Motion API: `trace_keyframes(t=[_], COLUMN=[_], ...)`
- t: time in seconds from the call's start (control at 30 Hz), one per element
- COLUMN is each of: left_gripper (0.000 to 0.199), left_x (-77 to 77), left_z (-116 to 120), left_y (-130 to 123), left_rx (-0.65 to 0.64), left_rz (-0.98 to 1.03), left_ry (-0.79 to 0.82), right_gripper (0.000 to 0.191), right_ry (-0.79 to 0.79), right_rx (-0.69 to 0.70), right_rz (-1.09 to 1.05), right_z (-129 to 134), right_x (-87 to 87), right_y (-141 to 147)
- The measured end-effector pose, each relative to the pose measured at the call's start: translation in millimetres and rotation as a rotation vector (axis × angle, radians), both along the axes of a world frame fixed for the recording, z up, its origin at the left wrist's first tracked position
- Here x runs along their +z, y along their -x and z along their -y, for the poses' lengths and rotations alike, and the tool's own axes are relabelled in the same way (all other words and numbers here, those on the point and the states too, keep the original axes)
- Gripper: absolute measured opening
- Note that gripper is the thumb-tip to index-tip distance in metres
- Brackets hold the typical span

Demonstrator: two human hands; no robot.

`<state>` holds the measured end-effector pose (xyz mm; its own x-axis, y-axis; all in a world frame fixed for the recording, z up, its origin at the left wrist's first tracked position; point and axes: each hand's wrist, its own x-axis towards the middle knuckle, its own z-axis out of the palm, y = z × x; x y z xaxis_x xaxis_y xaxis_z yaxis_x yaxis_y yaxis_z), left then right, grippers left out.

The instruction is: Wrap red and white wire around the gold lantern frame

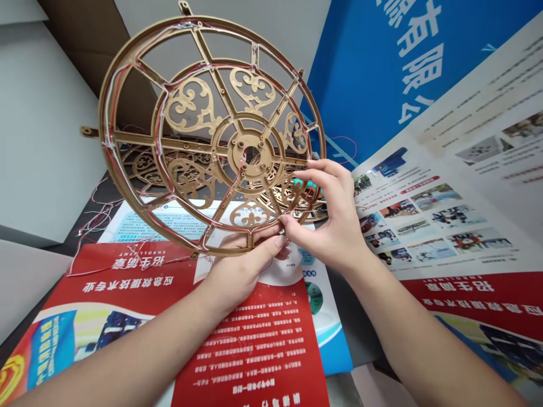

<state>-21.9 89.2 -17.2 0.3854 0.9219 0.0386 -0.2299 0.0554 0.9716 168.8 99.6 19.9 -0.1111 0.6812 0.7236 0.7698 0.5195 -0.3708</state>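
Observation:
A round gold lattice frame (215,152), with spokes, scroll ornaments and a holed hub, is held up and tilted in front of me. Red and white wires run along the channels of its rings, and one follows a spoke to the hub. My left hand (241,263) grips the lower rim, thumb in front and fingers partly hidden behind. At the lower right of the rim is my right hand (328,206), thumb and index finger curled around its edge. Whether a wire lies between the right fingertips I cannot make out.
More gold ornamental frames (148,167) lie behind on the dark table. Loose wires (95,217) trail at the left. Red printed leaflets (254,339) cover the surface below. A blue board (360,73) and a printed sheet (445,192) stand right; white boxes (42,124) stand left.

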Motion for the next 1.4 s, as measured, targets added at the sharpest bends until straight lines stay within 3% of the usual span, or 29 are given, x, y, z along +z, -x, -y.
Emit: trace_keyframes(t=[0.23, 0.43, 0.57, 0.8, 1.03, 1.13, 1.23, 1.33, 1.4], left_gripper=[0.022, 0.021, 0.022, 0.021, 0.022, 0.023, 0.021, 0.024, 0.025], left_x=[2.0, 0.7, -0.4, -2.2, -4.8, -5.6, -6.8, -8.0, -8.3], left_z=[-1.2, -0.4, -1.3, -1.7, -2.9, -4.0, -4.6, -5.5, -6.3], left_y=[1.6, -1.8, -1.3, 1.0, -2.3, -3.3, -4.3, -5.4, -5.9], left_rx=[-0.029, -0.020, -0.027, -0.045, -0.043, -0.022, 0.014, 0.051, 0.064], left_rz=[-0.040, 0.061, 0.074, -0.035, 0.018, 0.093, 0.146, 0.186, 0.202], left_ry=[-0.055, 0.077, 0.069, -0.015, 0.054, 0.112, 0.157, 0.192, 0.198], right_gripper=[0.056, 0.055, 0.056, 0.056, 0.061, 0.052, 0.029, 0.004, 0.004], right_ry=[0.015, 0.027, 0.037, 0.009, -0.046, -0.052, -0.144, -0.173, -0.150], right_rx=[0.012, 0.020, 0.028, 0.010, 0.006, 0.028, -0.009, 0.018, 0.079], right_rz=[-0.020, -0.026, -0.030, 0.043, 0.138, 0.043, -0.046, 0.016, 0.098], right_z=[2.4, 3.3, 2.6, 1.9, 2.0, 2.4, 2.9, 3.6, 3.3], right_x=[-0.2, 0.8, 1.0, 3.2, 9.3, 8.9, 7.2, 5.3, 3.4], right_y=[2.6, 2.4, 2.2, -2.1, -7.1, -6.8, -6.0, -4.1, -2.0])
